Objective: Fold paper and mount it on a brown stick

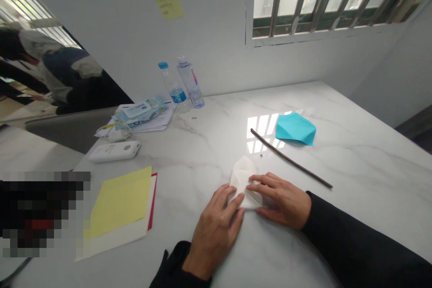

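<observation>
Head view: a folded white paper (241, 173) lies on the near middle of the pale surface (202, 153), under both hands. The left hand (214, 220) rests its parted fingertips on the paper's left side and near edge; the right hand (285, 198) spreads its fingers over the right side, thumb by the near right corner. Neither is clenched.

The step looks like pressing folds flat. It would go best with one hand pinning the layers while the other runs a fingertip firmly along each crease, edges lined up first, since thin paper probably slips or wrinkles.

Beyond, to the far right, lie a dark stick (292, 159) and a turquoise piece (296, 129). Far left stand a blue-capped bottle (173, 85) and a white-capped bottle (191, 83); their fill levels are unclear. Left of them lies a soft packet (145, 112), contents hidden.
</observation>
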The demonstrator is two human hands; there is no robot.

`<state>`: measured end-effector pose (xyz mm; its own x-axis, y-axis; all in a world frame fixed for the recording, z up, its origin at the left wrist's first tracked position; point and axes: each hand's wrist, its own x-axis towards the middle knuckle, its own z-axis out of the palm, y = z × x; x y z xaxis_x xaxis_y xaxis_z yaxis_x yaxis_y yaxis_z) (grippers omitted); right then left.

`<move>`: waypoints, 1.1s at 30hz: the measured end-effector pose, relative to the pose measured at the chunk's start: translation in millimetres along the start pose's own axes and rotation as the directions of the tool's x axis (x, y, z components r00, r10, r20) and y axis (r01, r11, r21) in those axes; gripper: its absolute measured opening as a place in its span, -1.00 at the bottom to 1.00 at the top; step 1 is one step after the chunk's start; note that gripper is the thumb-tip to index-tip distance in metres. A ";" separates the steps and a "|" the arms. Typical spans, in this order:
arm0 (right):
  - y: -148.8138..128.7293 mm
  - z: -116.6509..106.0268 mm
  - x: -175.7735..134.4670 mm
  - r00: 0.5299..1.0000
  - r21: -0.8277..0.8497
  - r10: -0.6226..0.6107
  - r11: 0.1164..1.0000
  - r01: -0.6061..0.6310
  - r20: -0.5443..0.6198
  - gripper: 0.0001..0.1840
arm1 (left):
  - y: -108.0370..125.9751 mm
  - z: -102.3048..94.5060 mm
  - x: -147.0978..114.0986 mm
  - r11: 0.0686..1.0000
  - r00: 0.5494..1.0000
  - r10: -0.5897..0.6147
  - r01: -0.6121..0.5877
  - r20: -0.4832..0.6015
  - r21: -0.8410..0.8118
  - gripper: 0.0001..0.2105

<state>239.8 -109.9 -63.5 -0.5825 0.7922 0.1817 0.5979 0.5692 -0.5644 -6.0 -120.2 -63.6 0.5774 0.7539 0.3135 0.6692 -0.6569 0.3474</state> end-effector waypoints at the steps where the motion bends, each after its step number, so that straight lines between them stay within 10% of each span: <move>1: 0.6 -0.2 -0.1 1.000 0.008 0.001 1.000 -0.001 -0.002 -0.39 | 0.0 0.2 0.0 1.000 1.000 -0.001 0.001 -0.002 0.004 -0.70; 33: 4.3 -10.8 -0.5 0.998 0.123 -0.031 0.992 0.023 0.058 -0.58 | -1.5 2.3 -0.1 1.000 1.000 -0.015 0.015 -0.009 -0.011 -0.72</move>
<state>248.6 -105.5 -57.3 -0.6316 0.7603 0.1516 0.5120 0.5559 -0.6548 -6.0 -119.2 -66.2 0.5631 0.7635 0.3160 0.6725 -0.6457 0.3617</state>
